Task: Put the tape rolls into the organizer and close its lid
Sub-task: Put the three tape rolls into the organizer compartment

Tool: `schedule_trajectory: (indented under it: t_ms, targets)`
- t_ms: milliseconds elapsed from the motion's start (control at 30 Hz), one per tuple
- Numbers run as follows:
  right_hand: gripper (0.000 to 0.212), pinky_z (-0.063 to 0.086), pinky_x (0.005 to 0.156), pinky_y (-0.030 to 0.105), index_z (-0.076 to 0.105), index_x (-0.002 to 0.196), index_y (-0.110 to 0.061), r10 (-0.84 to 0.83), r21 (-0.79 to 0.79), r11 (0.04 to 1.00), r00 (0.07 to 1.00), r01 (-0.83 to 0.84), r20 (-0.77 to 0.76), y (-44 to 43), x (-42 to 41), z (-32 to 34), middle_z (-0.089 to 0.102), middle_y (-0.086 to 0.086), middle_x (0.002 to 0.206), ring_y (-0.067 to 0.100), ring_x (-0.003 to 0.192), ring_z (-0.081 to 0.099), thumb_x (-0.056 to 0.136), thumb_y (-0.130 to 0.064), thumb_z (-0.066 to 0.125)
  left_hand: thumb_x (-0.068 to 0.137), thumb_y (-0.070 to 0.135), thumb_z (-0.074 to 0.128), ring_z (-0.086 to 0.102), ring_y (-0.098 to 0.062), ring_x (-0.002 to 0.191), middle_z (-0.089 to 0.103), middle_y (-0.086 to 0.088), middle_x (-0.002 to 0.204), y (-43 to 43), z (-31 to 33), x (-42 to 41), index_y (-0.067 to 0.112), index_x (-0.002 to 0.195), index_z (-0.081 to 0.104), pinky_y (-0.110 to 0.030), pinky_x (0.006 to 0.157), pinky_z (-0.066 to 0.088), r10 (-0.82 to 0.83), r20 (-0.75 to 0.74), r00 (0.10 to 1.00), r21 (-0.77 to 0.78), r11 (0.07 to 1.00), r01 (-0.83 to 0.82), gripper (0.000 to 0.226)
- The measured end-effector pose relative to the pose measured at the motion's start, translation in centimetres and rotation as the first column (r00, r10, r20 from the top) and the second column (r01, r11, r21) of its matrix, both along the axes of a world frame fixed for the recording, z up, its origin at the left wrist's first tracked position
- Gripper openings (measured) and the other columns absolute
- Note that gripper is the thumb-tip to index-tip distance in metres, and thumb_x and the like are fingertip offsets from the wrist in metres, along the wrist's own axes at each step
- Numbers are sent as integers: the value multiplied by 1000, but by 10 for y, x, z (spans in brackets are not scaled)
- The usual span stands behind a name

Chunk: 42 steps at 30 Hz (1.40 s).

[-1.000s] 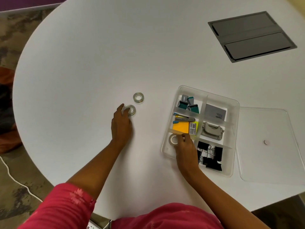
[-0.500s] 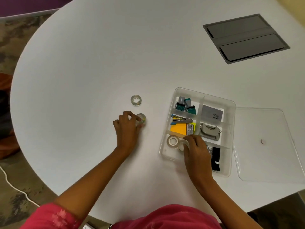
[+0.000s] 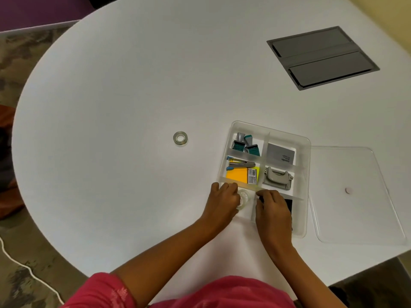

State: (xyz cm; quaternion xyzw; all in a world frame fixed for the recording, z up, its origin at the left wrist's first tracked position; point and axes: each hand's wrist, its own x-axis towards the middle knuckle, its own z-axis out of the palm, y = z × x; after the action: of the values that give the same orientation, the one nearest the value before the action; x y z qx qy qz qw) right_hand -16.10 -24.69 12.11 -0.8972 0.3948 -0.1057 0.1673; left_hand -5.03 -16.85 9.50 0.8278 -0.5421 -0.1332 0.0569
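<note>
In the head view I see a round white tabletop (image 3: 111,85), and near its front right edge sits the clear plastic organizer with compartments (image 3: 308,152). Its flat clear lid (image 3: 355,196) lies on the tabletop just beside the organizer's right wall, so the organizer is open. My left hand (image 3: 223,202) is at the organizer's front left corner, fingers curled, and a clear tape roll (image 3: 244,197) is touching its fingertips inside the front left compartment; I cannot tell if the fingers really grip it or only rest against it. My right hand (image 3: 272,207) is over the front middle of the organizer, fingers bent down, and it covers what is under it, so I cannot tell if it holds anything. A second clear tape roll (image 3: 180,138) lies flat on the bare tabletop, well apart to the left of the organizer. A grey rectangular hatch (image 3: 322,57) is set in the tabletop near the far right edge.
</note>
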Motion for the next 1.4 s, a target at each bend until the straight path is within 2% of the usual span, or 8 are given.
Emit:
schedule_trajectory:
  t_ms: [200,367,467,667,800,1000,1100,1400]
  targets:
    - [23,58,69,46,68,97,7,3,31,1000,999,-2,-47,-1,4,-12,69,26,94,40,85,65,75,13,69,75,24,74,61,-27,99,68,-10,104,-4,-12,4,8,98,71,-42,86,44,-17,-23,1000,34,999,18,29]
    - [20,56,73,44,67,98,8,-43,59,997,998,46,-39,-8,8,-21,67,26,95,39,88,63,78,8,69,68,28,76,63,-18,70,68,0,80,-1,-6,20,19,79,68,-30,65,47,-31,129,991,-162,985,52,17]
    - [13,53,71,43,64,93,7,-81,71,994,997,80,13,-17,6,-22,66,24,90,37,84,61,81,4,68,76,25,64,62,-22,77,65,0,86,-4,-2,62,21,88,63,-32,69,42,134,158,978,-229,969,-95,12]
    - [17,51,71,42,62,100,7,-167,48,986,979,162,116,-48,-4,-23,62,25,96,38,86,60,84,3,64,88,27,55,47,-32,117,41,-15,137,-5,-13,149,9,135,36,-41,92,38,481,112,869,27,873,-487,54]
    - [27,48,66,34,57,109,5,-242,-33,967,956,251,168,-68,-12,-24,58,23,97,34,84,58,83,1,65,88,3,45,47,-35,112,41,-19,132,-8,-20,173,3,130,39,-42,87,40,526,104,844,103,839,-535,42]
    - [46,47,84,53,45,124,12,-458,-105,885,889,453,-22,-96,-29,-34,50,34,112,46,101,47,84,-2,62,85,-6,41,49,-36,101,46,-21,121,-11,-31,178,1,120,45,-39,77,38,469,189,863,108,863,-493,36]
    - [41,45,86,53,46,124,14,-487,-86,873,870,480,-76,-101,-34,-41,49,36,115,49,104,47,89,-3,59,84,-8,39,50,-34,96,49,-20,117,-10,-32,177,0,116,49,-37,74,33,435,220,873,90,882,-462,34]
    - [22,47,77,50,54,114,12,-439,-135,889,898,438,30,-94,-34,-61,56,34,101,46,91,51,93,8,48,90,19,53,58,-31,88,58,-14,111,-6,0,123,5,112,57,-39,70,49,375,110,920,-96,926,-366,27]
